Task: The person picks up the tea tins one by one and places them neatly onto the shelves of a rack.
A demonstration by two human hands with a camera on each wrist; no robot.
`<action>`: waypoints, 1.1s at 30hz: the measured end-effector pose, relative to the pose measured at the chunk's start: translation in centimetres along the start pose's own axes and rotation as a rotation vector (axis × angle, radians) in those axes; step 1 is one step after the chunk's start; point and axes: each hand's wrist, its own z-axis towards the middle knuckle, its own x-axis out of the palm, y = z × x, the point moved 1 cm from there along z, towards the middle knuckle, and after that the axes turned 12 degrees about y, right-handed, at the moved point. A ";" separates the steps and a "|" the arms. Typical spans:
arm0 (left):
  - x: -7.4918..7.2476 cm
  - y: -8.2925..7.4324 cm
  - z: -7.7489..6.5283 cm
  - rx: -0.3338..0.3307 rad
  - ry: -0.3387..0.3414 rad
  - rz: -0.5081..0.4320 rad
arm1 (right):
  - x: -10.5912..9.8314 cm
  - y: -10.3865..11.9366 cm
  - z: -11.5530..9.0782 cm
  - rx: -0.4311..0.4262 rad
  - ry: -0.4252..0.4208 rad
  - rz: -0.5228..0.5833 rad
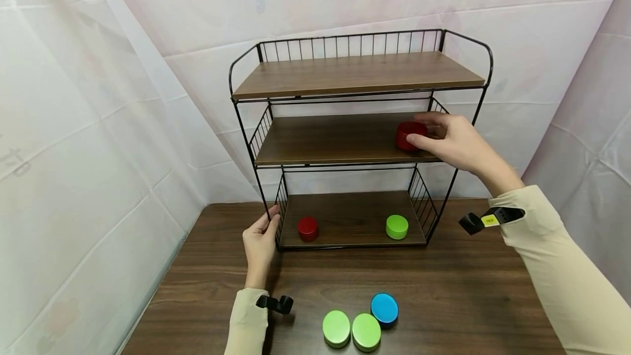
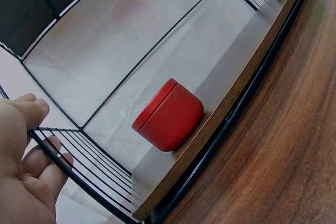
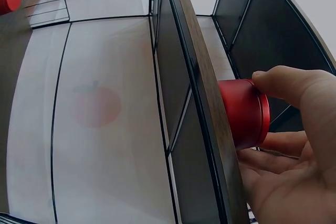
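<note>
On the right of the middle shelf [image 1: 325, 138] stands a small round red tin [image 1: 404, 137]. My right hand [image 1: 458, 138] holds this tin between thumb and fingers, its base against the board in the right wrist view. At the lower left, my left hand [image 1: 259, 242] grips the black side wire [image 2: 68, 169] of the rack, its fingers curled around it. A second red tin [image 1: 308, 229] sits on the bottom shelf [image 1: 350, 210] near that hand. Toward the right end of the same shelf is a green tin [image 1: 396, 227].
Two green tins, a left one [image 1: 336, 328] and a right one [image 1: 366, 332], stand on the wooden table [image 1: 443, 300] in front, with a blue tin [image 1: 384, 308] close behind. The top shelf [image 1: 355, 73] has a wire rail. Pale cloth [image 1: 123, 125] hangs around the table.
</note>
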 end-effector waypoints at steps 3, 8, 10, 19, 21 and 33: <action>0.1 -0.1 0.0 0.002 -0.002 0.005 | 0.0 -0.1 -0.3 -0.010 -0.009 0.018; 0.0 -0.1 -0.1 0.000 -0.010 0.003 | 0.0 -0.2 -0.8 -0.033 -0.019 0.045; 0.0 -0.1 -0.1 0.007 -0.012 0.002 | 0.0 -0.2 -1.0 -0.045 -0.025 0.052; 0.1 -0.1 0.0 0.012 -0.022 -0.003 | 0.4 0.2 -2.7 -0.101 -0.062 0.031; 0.1 -0.1 0.0 0.011 -0.021 -0.002 | 0.5 0.2 -3.0 -0.115 -0.077 0.016; 0.0 -0.1 -0.1 0.008 -0.007 -0.005 | 0.7 0.1 -5.7 -0.123 -0.177 0.014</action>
